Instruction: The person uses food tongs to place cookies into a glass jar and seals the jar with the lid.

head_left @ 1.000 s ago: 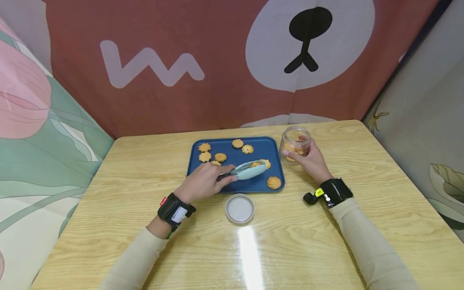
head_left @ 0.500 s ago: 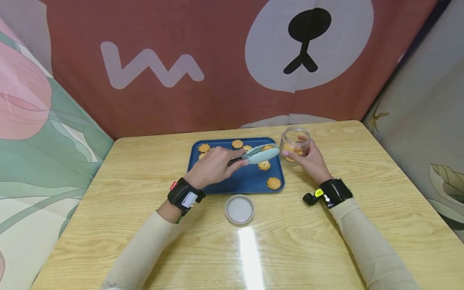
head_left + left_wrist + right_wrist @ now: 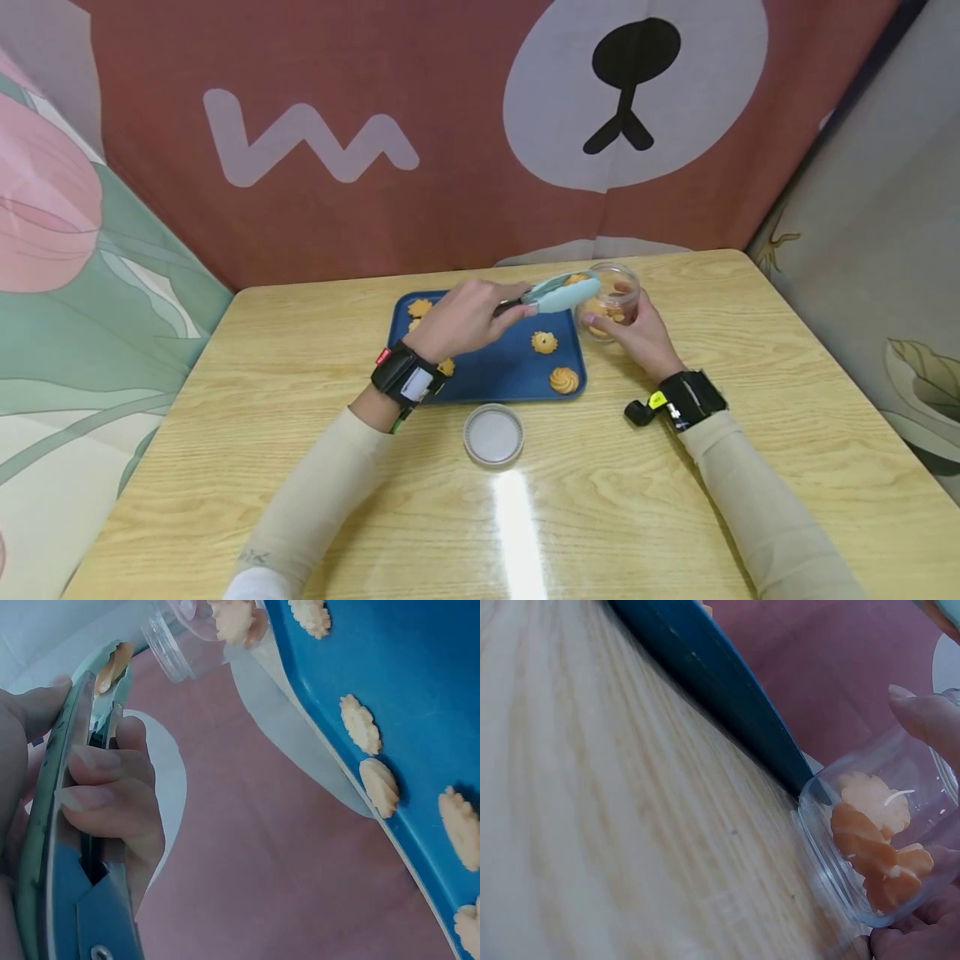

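My left hand (image 3: 468, 317) grips a pair of tongs (image 3: 562, 293) with pale mint tips and metal arms. Pinched between those tips is a cookie (image 3: 114, 669), held up beside the mouth of a clear jar (image 3: 609, 287). Around the jar's side my right hand (image 3: 643, 333) curls its fingers, thumb toward the tray. Several cookies (image 3: 877, 840) lie at the bottom of the jar. Just left of it is a blue tray (image 3: 502, 375) bearing more cookies, among them a swirled cookie (image 3: 564, 380) near the front right corner. My left hand hides part of the tray in the head view.
A round lid (image 3: 493, 435) lies on the wooden table (image 3: 600, 500) in front of the tray. Behind the table's back edge hangs a reddish-brown cloth (image 3: 315, 225) with a printed face.
With the tongs, my left hand has lifted a cookie off the tray and carried it up and right to the jar's mouth. My right hand has stayed on the jar.
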### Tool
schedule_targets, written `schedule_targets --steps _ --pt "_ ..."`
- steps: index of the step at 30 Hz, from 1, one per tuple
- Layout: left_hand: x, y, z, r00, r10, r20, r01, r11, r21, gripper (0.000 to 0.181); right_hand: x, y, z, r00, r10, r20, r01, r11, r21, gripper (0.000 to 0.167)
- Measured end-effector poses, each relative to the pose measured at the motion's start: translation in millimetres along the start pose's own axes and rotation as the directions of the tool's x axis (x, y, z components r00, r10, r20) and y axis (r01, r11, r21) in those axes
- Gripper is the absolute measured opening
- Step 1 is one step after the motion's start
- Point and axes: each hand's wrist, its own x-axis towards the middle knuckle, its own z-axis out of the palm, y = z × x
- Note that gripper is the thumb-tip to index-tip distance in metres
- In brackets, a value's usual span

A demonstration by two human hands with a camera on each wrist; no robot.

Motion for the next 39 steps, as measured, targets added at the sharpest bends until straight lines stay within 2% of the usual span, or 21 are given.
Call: schedule_targets --steps 9,15,20,29,32,39 --pt "24.9 -0.5 5.1 0.999 -0.033 0.036 0.035 0.998 -0.050 0.045 -2.6 0.0 -1.7 1.000 0.003 0.003 -0.003 1.000 -0.003 0.097" --pt "43.2 2.6 9.3 0.995 -0.062 0.078 0.064 0.998 -0.023 0.051 -3.7 0.8 -1.6 1.000 0.011 0.009 -0.011 1.000 -0.002 0.098" --pt "53.7 6.4 12.0 0.991 -0.062 0.121 0.064 0.998 -0.011 0.051 -3.7 1.0 0.1 1.000 0.013 0.004 -0.013 1.000 -0.008 0.095" --pt "63.1 11.6 13.6 0.990 -0.039 0.136 0.030 0.997 0.069 0.047 -2.0 -2.5 2.2 1.000 0.005 0.003 -0.005 0.999 0.037 0.086" --pt "63.9 12.0 12.7 0.988 -0.050 0.148 0.041 0.997 0.064 0.050 -1.8 -3.4 2.3 1.000 0.005 0.019 -0.006 0.997 0.079 0.088" --pt "63.4 12.6 11.1 0.988 -0.056 0.144 0.052 0.998 0.031 0.054 -2.6 -3.3 2.3 1.000 0.010 0.030 -0.013 0.994 0.109 0.088"
